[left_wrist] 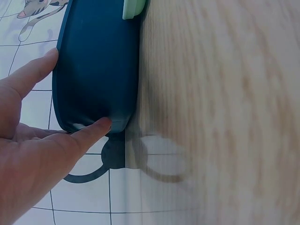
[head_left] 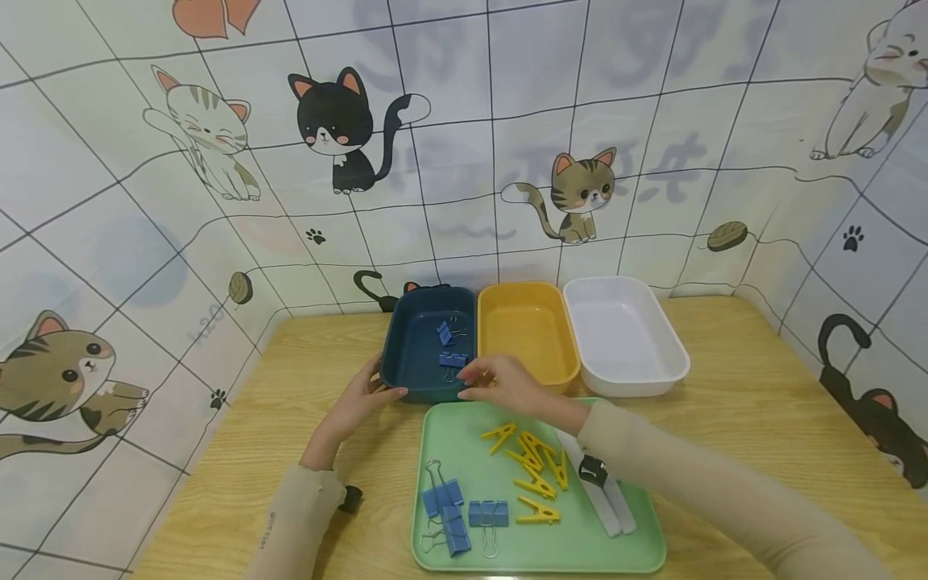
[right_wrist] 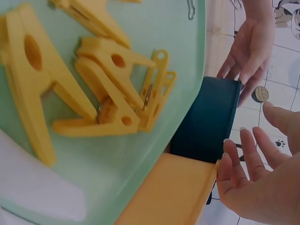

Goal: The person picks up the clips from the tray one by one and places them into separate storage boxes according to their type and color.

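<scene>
My left hand (head_left: pixel 362 400) is at the near left corner of a dark blue bin (head_left: pixel 429 395). Its thumb lies on the front wall and its extended fingers touch the side and rim, as the left wrist view shows. Over the bin's near right edge is my right hand (head_left: pixel 507 385), fingers loosely bent with nothing between them in the right wrist view. Two blue binder clips, one farther back (head_left: pixel 445 333) and one nearer (head_left: pixel 453 359), lie inside that bin. Three more blue binder clips (head_left: pixel 489 514) are on the green tray (head_left: pixel 580 556), beside several yellow clothespins (head_left: pixel 538 512).
A yellow bin (head_left: pixel 525 322) and a white bin (head_left: pixel 623 338) stand in a row right of the blue one. Long white pieces (head_left: pixel 616 515) lie on the tray's right side. The wooden table (head_left: pixel 761 387) meets a cat-patterned wall covering (head_left: pixel 464 185) behind the bins.
</scene>
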Motion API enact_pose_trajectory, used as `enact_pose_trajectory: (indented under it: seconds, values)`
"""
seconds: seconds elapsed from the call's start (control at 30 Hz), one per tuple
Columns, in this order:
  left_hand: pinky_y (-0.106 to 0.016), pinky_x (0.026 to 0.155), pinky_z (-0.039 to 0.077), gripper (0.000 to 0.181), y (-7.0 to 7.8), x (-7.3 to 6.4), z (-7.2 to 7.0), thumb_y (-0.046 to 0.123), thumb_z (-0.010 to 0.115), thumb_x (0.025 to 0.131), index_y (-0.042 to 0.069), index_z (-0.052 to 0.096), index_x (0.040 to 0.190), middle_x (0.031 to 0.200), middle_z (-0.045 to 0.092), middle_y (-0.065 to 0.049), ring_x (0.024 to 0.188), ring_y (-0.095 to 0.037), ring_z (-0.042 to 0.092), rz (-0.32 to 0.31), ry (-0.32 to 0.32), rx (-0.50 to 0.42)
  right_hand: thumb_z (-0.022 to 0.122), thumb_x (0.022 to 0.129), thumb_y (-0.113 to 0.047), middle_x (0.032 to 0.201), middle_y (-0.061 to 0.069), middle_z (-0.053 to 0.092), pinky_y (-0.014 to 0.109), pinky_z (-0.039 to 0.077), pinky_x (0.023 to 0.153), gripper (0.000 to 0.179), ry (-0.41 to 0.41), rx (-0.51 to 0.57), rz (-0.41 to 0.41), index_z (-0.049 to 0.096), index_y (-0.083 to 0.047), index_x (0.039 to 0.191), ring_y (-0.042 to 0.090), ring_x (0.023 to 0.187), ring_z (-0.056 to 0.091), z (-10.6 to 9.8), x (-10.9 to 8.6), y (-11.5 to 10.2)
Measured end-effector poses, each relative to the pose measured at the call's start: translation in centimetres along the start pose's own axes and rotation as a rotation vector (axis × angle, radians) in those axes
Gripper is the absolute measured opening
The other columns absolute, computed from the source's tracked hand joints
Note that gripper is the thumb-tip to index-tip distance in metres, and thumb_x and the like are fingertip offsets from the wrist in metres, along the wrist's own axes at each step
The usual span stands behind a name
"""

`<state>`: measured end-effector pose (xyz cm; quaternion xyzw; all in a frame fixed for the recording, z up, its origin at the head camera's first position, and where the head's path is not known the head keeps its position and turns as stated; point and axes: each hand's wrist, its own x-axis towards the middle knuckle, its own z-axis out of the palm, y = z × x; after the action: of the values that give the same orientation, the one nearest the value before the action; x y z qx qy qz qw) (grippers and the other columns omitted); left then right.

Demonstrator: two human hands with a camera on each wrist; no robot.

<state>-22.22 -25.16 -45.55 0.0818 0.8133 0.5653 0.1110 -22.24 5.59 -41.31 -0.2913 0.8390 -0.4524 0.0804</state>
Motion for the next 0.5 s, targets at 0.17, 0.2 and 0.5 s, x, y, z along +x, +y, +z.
enact_pose_trajectory:
  seconds: [0.17, 0.2, 0.5]
  values:
    - [-0.065, 0.12, 0.035, 0.089, 0.0, -0.1, 0.0, 0.017, 0.07, 0.103, 0.011, 0.012, 0.17, 0.173, 0.015, -0.023, 0.156, -0.052, 0.024, -0.001, 0.0, 0.001, 0.078, 0.096, -0.012, 0.106, 0.017, 0.076, 0.024, 0.059, 0.081, 0.028, -0.042, 0.028, -0.036, 0.074, 0.005, 0.119, 0.016, 0.09, 0.07, 0.6, -0.5, -0.1]
    - [-0.066, 0.12, 0.035, 0.088, 0.0, -0.1, 0.0, 0.017, 0.069, 0.104, 0.011, 0.012, 0.17, 0.173, 0.015, -0.023, 0.156, -0.052, 0.024, 0.0, 0.0, 0.001, 0.078, 0.096, -0.012, 0.106, 0.016, 0.076, 0.023, 0.059, 0.081, 0.028, -0.051, 0.028, -0.043, 0.074, 0.004, 0.119, 0.015, 0.09, 0.07, 0.7, -0.6, 0.0]
    - [-0.066, 0.121, 0.034, 0.088, -0.1, -0.1, -0.1, 0.018, 0.069, 0.104, 0.011, 0.011, 0.17, 0.174, 0.016, -0.023, 0.156, -0.052, 0.024, -0.002, 0.004, 0.009, 0.077, 0.098, -0.016, 0.108, 0.014, 0.076, 0.02, 0.057, 0.081, 0.032, -0.138, 0.016, -0.068, 0.072, 0.003, 0.123, 0.013, 0.091, 0.07, 1.9, -1.3, 0.2]
